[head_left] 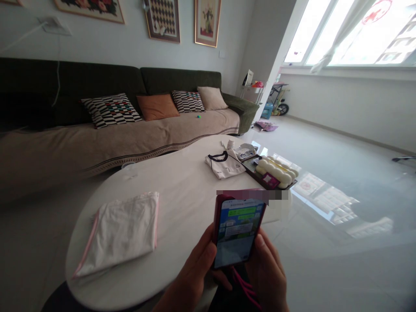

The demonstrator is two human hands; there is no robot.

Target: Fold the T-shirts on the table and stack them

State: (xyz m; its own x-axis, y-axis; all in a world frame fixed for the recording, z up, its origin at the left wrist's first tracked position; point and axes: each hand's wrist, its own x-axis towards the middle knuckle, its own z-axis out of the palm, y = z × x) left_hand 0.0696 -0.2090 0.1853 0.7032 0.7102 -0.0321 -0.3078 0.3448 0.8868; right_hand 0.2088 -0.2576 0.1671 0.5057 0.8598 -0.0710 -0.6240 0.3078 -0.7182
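Observation:
A smartphone in a dark red case is held upright between my two hands, its lit screen showing a chat with green message bubbles. My left hand grips its left edge, thumb along the side. On the opposite edge my right hand is closed round the phone. To the left, a folded white cloth with pink edging lies flat on the white oval table. Beyond the phone lies a folded white T-shirt with a black collar.
A dark tray with a cream, bumpy-topped box sits at the table's right edge. A clear cup stands near the far left edge. Behind is a green sofa with several cushions. Glossy floor extends right.

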